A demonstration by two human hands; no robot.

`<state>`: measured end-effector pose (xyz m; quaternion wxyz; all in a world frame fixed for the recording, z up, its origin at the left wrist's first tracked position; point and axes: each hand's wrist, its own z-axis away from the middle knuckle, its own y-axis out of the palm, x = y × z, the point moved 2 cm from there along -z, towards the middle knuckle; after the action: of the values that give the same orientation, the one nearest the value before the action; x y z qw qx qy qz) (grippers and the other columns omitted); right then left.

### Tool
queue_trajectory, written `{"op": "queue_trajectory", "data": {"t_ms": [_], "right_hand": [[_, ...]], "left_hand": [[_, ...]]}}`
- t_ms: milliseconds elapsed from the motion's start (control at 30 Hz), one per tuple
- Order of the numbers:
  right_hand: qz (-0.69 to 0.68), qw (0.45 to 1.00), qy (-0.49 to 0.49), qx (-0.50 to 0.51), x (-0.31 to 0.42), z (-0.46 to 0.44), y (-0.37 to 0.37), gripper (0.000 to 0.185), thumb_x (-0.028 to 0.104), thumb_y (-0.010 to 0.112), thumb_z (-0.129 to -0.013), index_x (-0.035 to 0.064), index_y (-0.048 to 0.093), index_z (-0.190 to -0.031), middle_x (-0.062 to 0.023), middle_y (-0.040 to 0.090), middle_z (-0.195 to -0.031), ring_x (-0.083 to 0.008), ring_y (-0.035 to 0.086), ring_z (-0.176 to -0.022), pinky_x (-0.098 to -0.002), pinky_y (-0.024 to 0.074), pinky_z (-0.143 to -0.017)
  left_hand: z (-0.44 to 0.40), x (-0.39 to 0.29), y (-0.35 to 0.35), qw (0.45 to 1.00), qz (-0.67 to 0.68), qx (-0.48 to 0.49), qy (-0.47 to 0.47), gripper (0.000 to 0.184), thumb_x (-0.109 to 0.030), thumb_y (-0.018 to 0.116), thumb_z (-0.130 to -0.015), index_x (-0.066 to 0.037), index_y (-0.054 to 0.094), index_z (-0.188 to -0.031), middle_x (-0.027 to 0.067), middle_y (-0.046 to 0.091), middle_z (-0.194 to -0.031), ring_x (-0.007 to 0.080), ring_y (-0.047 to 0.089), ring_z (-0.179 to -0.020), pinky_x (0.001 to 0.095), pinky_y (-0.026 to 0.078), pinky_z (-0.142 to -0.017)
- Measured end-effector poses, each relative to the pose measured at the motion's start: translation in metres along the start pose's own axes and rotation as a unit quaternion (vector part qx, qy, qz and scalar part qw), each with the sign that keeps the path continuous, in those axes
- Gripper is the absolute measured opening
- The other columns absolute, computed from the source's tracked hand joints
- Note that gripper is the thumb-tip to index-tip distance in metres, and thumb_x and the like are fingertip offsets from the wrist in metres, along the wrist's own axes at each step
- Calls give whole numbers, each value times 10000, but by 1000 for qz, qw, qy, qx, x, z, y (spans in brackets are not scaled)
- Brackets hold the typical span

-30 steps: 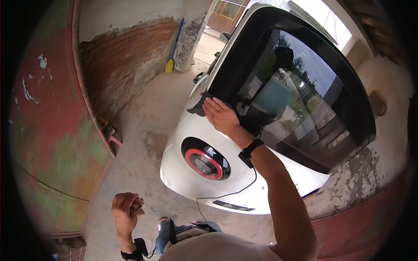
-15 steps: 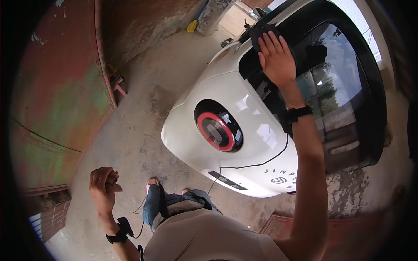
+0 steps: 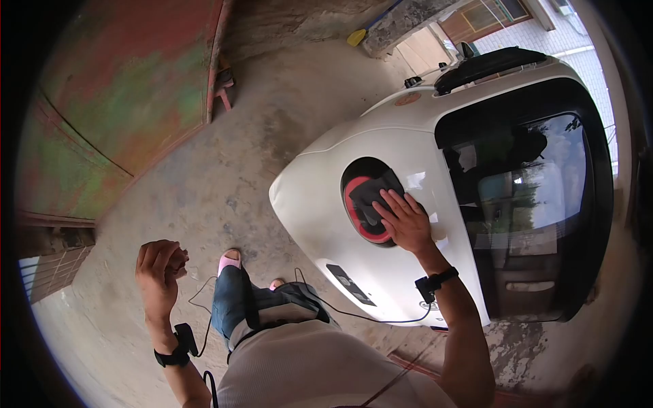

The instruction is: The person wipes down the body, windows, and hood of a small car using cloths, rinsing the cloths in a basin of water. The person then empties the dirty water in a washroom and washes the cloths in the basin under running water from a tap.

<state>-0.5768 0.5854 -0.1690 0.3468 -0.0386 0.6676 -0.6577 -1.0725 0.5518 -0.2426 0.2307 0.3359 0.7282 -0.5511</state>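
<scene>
My right hand [image 3: 406, 216] lies flat with fingers extended, pressing a dark grey cloth [image 3: 366, 197] against the round red-ringed tail light [image 3: 352, 216] of a small white car [image 3: 320, 187]. The cloth covers much of the light's middle. Off to the left, well away from the car, my left hand [image 3: 160, 272] is raised with its fingers curled inward. Whatever it may hold is hidden by the fingers. Both wrists carry a black strap with a small device and a cable.
The dark rear window [image 3: 537, 197] takes up the car's right part. A rusty red-green metal panel [image 3: 129, 88] stands at the left. Cables [image 3: 367, 318] hang between my body and right wrist. A yellow-ended tool [image 3: 356, 37] leans by the far wall.
My right hand has moved with the cloth from the upper corner by the rear window down to the tail light. The view has shifted; my left hand stays curled.
</scene>
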Motion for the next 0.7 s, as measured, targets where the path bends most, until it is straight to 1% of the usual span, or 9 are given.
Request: {"op": "queue_trajectory", "data": {"t_ms": [33,67,200,300,333,500,567,633,700], "right_hand": [[6,1000,-21,-2,-13,-12,-10,422,277,484,-916,204,507,-1331,-52,381,-1456,-165,328,-1354,-357,183,-1141],[49,999,8,-16,-25,-30,-17,418,271,507,-901,223,519,-1317,-54,396,-1443,-169,344,-1342,-369,200,-1134],[132,984,101,-61,-62,-110,3,407,296,457,-906,141,552,-1270,-125,447,-1383,-257,346,-1332,-442,180,-1134],[168,976,128,60,-56,-149,43,437,329,397,-920,125,545,-1278,-126,444,-1391,-258,336,-1340,-438,131,-1144],[162,978,118,61,-46,-152,53,437,329,397,-920,125,545,-1278,-126,444,-1391,-258,336,-1340,-438,131,-1144],[101,977,5,189,15,-129,81,437,286,415,-909,104,521,-1292,-110,413,-1421,-250,291,-1365,-412,121,-1149],[147,977,-67,142,30,-98,85,424,276,435,-899,105,541,-1271,-101,421,-1418,-245,291,-1367,-395,121,-1153],[122,983,-111,79,34,-65,75,416,288,450,-890,132,554,-1262,-76,428,-1417,-222,291,-1369,-378,125,-1155],[15,997,-73,26,13,-50,46,411,285,505,-880,163,552,-1270,-53,434,-1411,-170,339,-1340,-406,182,-1141]], "left_hand": [[6,5,-4,1000,-8,0,-27,339,89,549,-607,-23,625,-918,93,628,-914,294,581,-856,383,493,-721],[10,9,-6,999,-9,1,-39,327,92,552,-614,-12,621,-916,91,630,-915,289,582,-854,379,493,-717],[9,7,-6,997,-43,11,-55,326,95,554,-613,-11,621,-915,92,630,-912,292,582,-856,383,493,-720],[0,0,-4,998,-44,25,-31,326,87,568,-613,-22,624,-915,90,630,-911,294,581,-860,385,494,-723],[-3,-6,-4,998,-42,31,-18,318,87,554,-628,-12,623,-923,102,627,-915,302,583,-868,384,495,-728],[7,-8,-14,999,-37,22,-20,323,91,556,-626,0,626,-929,111,624,-908,309,584,-874,383,494,-735],[18,2,-22,998,-52,15,-28,338,89,557,-612,-15,627,-926,100,627,-912,305,583,-869,387,493,-734],[28,13,-28,997,-64,8,-45,356,93,549,-596,-22,628,-924,90,627,-915,303,579,-861,396,490,-731],[35,24,-32,995,-68,7,-73,361,94,515,-603,-17,628,-927,95,624,-921,303,575,-876,401,488,-734]]}}
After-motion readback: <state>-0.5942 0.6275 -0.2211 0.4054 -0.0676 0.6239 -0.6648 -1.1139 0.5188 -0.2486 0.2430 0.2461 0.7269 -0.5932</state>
